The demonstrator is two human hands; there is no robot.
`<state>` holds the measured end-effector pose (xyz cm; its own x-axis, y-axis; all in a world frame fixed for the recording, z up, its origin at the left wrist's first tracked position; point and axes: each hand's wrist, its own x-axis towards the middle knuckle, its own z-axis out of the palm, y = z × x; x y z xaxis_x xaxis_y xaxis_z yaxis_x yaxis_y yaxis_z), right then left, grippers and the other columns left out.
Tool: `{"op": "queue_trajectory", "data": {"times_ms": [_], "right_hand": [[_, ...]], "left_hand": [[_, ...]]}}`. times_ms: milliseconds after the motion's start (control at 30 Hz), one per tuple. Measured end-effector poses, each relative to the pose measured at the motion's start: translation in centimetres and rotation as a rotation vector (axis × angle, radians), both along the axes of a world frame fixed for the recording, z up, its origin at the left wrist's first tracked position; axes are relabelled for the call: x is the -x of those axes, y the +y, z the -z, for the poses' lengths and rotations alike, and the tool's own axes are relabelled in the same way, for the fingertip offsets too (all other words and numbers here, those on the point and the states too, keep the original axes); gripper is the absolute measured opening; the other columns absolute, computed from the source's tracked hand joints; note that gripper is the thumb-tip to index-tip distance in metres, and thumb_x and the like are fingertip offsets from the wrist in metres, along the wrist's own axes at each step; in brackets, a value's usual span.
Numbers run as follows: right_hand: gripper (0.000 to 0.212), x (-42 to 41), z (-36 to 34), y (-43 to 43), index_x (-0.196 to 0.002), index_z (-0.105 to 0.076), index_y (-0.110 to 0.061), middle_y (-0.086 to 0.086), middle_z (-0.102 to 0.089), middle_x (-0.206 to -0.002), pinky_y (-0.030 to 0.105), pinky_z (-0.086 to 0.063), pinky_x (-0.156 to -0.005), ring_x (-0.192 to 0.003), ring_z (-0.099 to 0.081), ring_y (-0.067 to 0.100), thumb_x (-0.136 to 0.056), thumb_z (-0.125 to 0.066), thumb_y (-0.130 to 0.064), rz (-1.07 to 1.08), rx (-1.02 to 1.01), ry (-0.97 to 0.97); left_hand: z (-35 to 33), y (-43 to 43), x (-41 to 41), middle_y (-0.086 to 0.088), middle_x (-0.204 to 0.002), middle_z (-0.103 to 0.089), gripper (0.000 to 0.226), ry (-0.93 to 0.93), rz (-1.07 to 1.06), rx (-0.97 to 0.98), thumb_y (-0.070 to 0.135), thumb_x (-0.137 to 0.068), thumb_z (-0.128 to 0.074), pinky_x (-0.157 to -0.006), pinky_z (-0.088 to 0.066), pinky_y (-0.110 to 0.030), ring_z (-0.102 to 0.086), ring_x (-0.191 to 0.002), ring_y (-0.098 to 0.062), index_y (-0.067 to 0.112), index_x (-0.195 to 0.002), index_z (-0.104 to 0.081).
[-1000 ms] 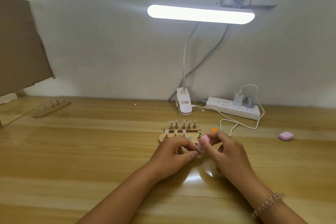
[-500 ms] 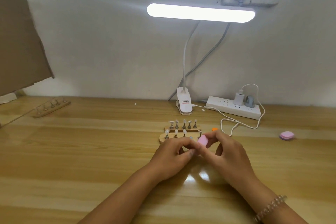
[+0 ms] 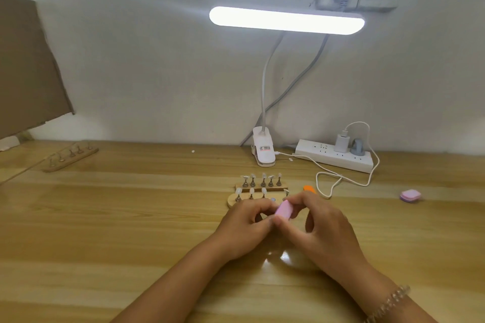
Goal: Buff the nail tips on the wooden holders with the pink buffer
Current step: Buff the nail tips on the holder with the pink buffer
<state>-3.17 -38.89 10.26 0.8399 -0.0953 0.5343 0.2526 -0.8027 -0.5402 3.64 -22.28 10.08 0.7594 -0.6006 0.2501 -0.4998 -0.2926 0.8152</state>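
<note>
My right hand [image 3: 317, 228] pinches the small pink buffer [image 3: 284, 209] between thumb and fingers, just in front of the wooden holders. My left hand [image 3: 244, 225] has its fingers curled at the buffer's lower end, pinching something small that the fingers hide, most likely a nail tip on its stand. Two wooden holders sit side by side: the near one [image 3: 232, 201] and the far one [image 3: 262, 186], each carrying several nail tips on metal stands. A third wooden holder [image 3: 70, 158] lies far left.
A clip lamp [image 3: 263, 156] stands behind the holders with its light bar overhead. A white power strip [image 3: 333, 157] and charging cable [image 3: 341, 178] lie at the back right. An orange piece [image 3: 309, 189] and a second pink block [image 3: 410, 195] rest to the right. Cardboard [image 3: 26, 73] leans at the left.
The pink buffer has shifted slightly left and tilted between my fingers, in small rubbing strokes. Both hands stay in the same spot.
</note>
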Motion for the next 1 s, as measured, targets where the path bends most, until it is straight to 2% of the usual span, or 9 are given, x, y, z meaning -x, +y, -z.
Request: {"op": "queue_trajectory", "data": {"times_ms": [100, 233, 300, 433, 500, 567, 733, 800, 1000], "right_hand": [[0.033, -0.2, 0.1, 0.0, -0.091, -0.061, -0.034, -0.021, -0.063, -0.082, 0.02, -0.038, -0.057, -0.066, -0.054, 0.0, -0.075, -0.063, -0.063, 0.017, -0.038, 0.009], [0.023, -1.0, -0.1, -1.9, -0.089, -0.064, -0.029, -0.011, -0.066, -0.082, 0.024, -0.042, -0.061, -0.067, -0.056, 0.003, -0.079, -0.07, -0.049, 0.176, -0.399, -0.021], [0.023, -1.0, -0.1, -2.4, -0.089, -0.065, -0.028, -0.009, -0.066, -0.084, 0.026, -0.043, -0.065, -0.076, -0.06, 0.007, -0.082, -0.068, -0.05, 0.187, -0.462, -0.02], [0.026, -1.0, 0.0, -2.2, -0.09, -0.064, -0.028, -0.009, -0.065, -0.082, 0.032, -0.046, -0.069, -0.079, -0.06, 0.008, -0.082, -0.066, -0.052, 0.186, -0.44, 0.021], [0.027, -1.2, 0.1, -2.1, -0.092, -0.065, -0.027, -0.01, -0.066, -0.083, 0.034, -0.047, -0.071, -0.079, -0.059, 0.008, -0.083, -0.065, -0.053, 0.191, -0.436, 0.049], [0.031, -1.3, 0.1, -2.3, -0.092, -0.065, -0.028, -0.012, -0.067, -0.085, 0.035, -0.048, -0.073, -0.076, -0.059, 0.009, -0.082, -0.062, -0.057, 0.2, -0.451, 0.068], [0.03, -1.5, 0.2, -2.5, -0.092, -0.064, -0.032, -0.016, -0.067, -0.087, 0.037, -0.052, -0.07, -0.072, -0.058, 0.01, -0.083, -0.059, -0.06, 0.214, -0.434, 0.123], [0.031, -1.6, 0.3, -2.4, -0.093, -0.063, -0.033, -0.018, -0.067, -0.087, 0.033, -0.049, -0.068, -0.071, -0.056, 0.006, -0.082, -0.059, -0.062, 0.216, -0.396, 0.138], [0.028, -1.6, 0.3, -2.3, -0.093, -0.062, -0.033, -0.018, -0.066, -0.087, 0.029, -0.044, -0.067, -0.078, -0.057, 0.003, -0.083, -0.062, -0.059, 0.225, -0.363, 0.147]], "left_hand": [[-0.1, 0.0, 0.0, 0.018, -0.086, -0.071, 0.027, -0.005, -0.021, 0.035, 0.011, -0.096, -0.06, -0.064, -0.044, -0.021, -0.059, -0.069, -0.003, 0.036, -0.096, -0.071], [-1.1, -0.2, -0.4, 0.015, -0.09, -0.074, 0.014, -0.083, -0.184, 0.135, 0.016, -0.092, -0.068, -0.065, -0.047, -0.023, -0.062, -0.069, -0.013, 0.029, -0.088, -0.071], [-2.0, -0.3, -1.1, 0.019, -0.086, -0.072, 0.012, -0.129, -0.242, 0.14, 0.017, -0.09, -0.07, -0.064, -0.048, -0.024, -0.064, -0.069, -0.012, 0.029, -0.088, -0.069], [-2.9, -1.0, -2.5, 0.021, -0.087, -0.067, 0.015, -0.199, -0.297, -0.036, 0.025, -0.089, -0.069, -0.08, -0.048, -0.033, -0.061, -0.082, -0.008, 0.037, -0.082, -0.064], [-2.6, -1.5, -2.8, 0.023, -0.09, -0.061, 0.017, -0.277, -0.332, -0.202, 0.033, -0.088, -0.068, -0.088, -0.034, -0.031, -0.051, -0.093, -0.005, 0.043, -0.078, -0.059], [-2.0, -2.0, -3.0, 0.026, -0.089, -0.05, 0.014, -0.319, -0.357, -0.316, 0.039, -0.086, -0.067, -0.084, -0.02, -0.029, -0.042, -0.103, -0.005, 0.046, -0.077, -0.058], [-1.2, -2.4, -3.8, 0.027, -0.1, -0.046, 0.009, -0.401, -0.39, -0.393, 0.051, -0.084, -0.064, -0.081, -0.009, -0.027, -0.024, -0.102, 0.0, 0.051, -0.078, -0.059], [-1.1, -2.4, -3.9, 0.026, -0.103, -0.045, 0.005, -0.417, -0.411, -0.41, 0.053, -0.085, -0.063, -0.082, -0.008, -0.026, -0.025, -0.104, -0.001, 0.049, -0.087, -0.063], [-1.1, -2.6, -4.0, 0.023, -0.103, -0.044, 0.024, -0.48, -0.431, -0.431, 0.058, -0.081, -0.063, -0.086, -0.007, -0.025, -0.033, -0.113, -0.008, 0.043, -0.099, -0.063]]}}
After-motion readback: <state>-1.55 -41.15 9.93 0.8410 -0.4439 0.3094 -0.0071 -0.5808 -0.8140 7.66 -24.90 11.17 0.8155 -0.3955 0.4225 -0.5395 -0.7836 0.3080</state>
